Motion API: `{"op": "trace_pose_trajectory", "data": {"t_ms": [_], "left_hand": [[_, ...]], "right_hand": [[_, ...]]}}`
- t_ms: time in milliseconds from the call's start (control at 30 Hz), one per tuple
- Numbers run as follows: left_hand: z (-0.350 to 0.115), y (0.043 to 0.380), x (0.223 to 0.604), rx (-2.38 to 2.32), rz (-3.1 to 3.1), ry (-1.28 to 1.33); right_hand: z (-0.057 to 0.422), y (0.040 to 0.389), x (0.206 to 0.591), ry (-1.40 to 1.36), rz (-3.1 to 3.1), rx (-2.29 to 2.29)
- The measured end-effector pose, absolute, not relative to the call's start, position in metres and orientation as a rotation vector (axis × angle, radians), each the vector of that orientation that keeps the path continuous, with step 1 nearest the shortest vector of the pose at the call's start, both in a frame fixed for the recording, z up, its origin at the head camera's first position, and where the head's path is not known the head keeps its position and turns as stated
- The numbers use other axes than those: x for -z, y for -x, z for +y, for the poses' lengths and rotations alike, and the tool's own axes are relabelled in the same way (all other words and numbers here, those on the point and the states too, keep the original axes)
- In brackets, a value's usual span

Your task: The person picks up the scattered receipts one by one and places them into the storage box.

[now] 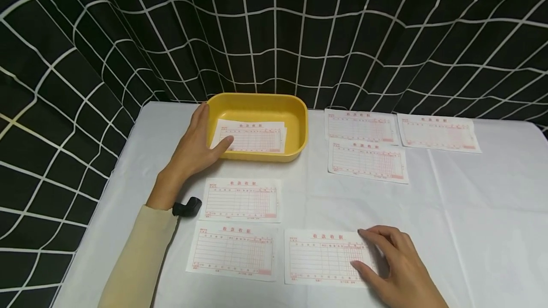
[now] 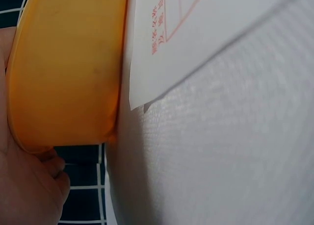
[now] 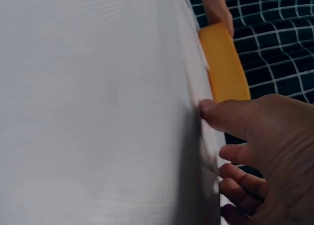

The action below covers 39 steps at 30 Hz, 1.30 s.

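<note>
My left hand (image 1: 192, 146) holds the left end of a yellow plastic basin (image 1: 301, 127), thumb over the front rim and fingers along the outer left side. Inside the basin lies a small stack of white receipt slips (image 1: 250, 138) printed in red. The left wrist view shows the basin's wall (image 2: 73, 73) against the palm. At the front, my right hand (image 1: 398, 260) reaches over the right end of a receipt slip (image 1: 323, 260). Its thumb touches the slip's face and its index fingertip is at the top edge; in the right wrist view the thumb (image 3: 225, 114) meets the paper.
Two more slips lie left of centre, an upper slip (image 1: 241, 201) and a lower slip (image 1: 234, 251). At the back right are three others, among them a slip (image 1: 368, 159) and a far-right slip (image 1: 438, 133). A white cloth (image 1: 484, 213) covers the table; a black gridded curtain (image 1: 342, 37) hangs behind.
</note>
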State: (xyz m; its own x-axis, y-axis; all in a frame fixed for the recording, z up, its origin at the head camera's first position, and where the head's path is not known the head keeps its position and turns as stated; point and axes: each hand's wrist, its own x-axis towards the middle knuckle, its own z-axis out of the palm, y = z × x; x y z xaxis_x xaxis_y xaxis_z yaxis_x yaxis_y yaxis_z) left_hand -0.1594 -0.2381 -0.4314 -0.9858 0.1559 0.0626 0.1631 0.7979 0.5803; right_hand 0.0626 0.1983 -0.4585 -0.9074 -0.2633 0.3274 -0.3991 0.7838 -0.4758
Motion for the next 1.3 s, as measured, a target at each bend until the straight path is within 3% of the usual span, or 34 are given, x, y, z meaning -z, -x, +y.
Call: {"op": "trace_pose_trajectory", "data": {"t_ms": [1300], "left_hand": [[-0.236, 0.158, 0.431, 0.950, -2.961, 0.254]], "right_hand": [[0.199, -0.059, 0.440, -0.317, -3.053, -0.823]]}}
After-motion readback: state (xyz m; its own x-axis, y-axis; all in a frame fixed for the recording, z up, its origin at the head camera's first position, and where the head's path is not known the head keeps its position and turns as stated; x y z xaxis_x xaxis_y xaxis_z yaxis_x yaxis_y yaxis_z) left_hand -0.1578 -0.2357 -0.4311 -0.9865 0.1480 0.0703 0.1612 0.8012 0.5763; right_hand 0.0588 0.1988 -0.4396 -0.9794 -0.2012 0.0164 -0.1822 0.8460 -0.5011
